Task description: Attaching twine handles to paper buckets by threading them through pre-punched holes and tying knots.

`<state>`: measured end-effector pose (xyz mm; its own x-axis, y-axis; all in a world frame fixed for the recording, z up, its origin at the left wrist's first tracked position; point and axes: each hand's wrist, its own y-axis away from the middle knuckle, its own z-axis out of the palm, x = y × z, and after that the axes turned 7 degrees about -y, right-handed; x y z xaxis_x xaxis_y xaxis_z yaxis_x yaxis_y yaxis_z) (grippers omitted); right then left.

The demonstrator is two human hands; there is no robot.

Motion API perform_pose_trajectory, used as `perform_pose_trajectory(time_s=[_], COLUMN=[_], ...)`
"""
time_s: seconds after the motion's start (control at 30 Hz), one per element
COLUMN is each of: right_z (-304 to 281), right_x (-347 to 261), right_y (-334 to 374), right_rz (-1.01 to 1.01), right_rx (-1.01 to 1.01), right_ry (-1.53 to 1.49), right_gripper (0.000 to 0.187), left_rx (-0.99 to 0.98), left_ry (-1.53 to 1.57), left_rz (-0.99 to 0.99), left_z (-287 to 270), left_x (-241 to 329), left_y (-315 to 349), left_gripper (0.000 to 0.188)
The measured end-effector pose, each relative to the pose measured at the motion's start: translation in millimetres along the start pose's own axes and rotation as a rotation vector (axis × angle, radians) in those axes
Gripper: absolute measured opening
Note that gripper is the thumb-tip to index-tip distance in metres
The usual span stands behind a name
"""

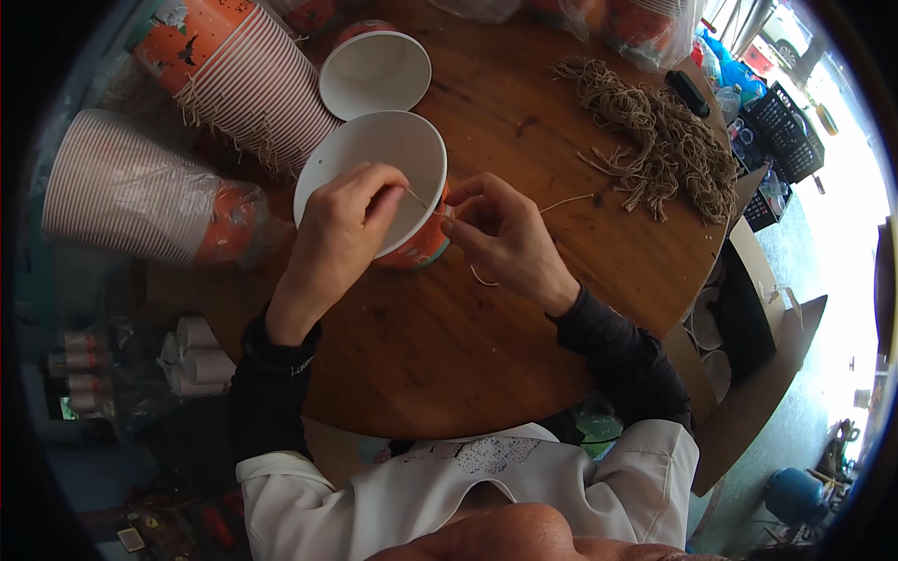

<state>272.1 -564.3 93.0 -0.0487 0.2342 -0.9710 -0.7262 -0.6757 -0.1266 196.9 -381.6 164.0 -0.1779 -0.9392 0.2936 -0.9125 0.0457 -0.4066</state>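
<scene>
A paper bucket [418, 145], white inside and orange outside, tilts toward me on the wooden table. At its near-left rim my left hand [341, 224] is closed, thumb against the fingers, pinching one end of a thin tan string [419, 200]. My right hand [500, 232] is beside the bucket's right wall, with thumb and forefinger closed on the same string near the rim. Between the two hands the string runs short across the bucket's opening. A loose tail of it [568, 201] lies on the table beyond my right hand. Part of the bucket's wall is hidden behind my hands.
Another bucket [376, 75] stands just behind. Long nested stacks of buckets lean at the left [248, 79], one partly in clear plastic [126, 187]. A heap of tan strings [655, 140] lies at the right near a black object [687, 93]. An open cardboard box [767, 374] stands beside the wooden table [449, 365].
</scene>
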Motion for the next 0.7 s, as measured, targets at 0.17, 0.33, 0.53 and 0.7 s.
perform_pose_trajectory(time_s=[0.17, 0.33, 0.53, 0.7], right_z=[-5, -3, -10, -14], right_x=[-9, -12, -29, -44], right_y=[-1, 4, 9, 7], right_rz=[-0.063, -0.128, -0.161, -0.463], right_rx=[0.018, -0.006, -0.042, -0.012], right_ry=[0.03, 0.001, -0.011, 0.367], right_gripper=[0.022, 0.021, 0.021, 0.015], left_rx=[0.249, 0.033, 0.0, -0.092], left_ry=[0.293, 0.888, 0.832, 0.741], left_rz=[-0.058, -0.127, -0.236, -0.272], left_z=[3, 6, 10, 2], left_x=[8, 19, 17, 19], left_y=[5, 1, -4, -6], left_gripper=[0.007, 0.016, 0.021, 0.018])
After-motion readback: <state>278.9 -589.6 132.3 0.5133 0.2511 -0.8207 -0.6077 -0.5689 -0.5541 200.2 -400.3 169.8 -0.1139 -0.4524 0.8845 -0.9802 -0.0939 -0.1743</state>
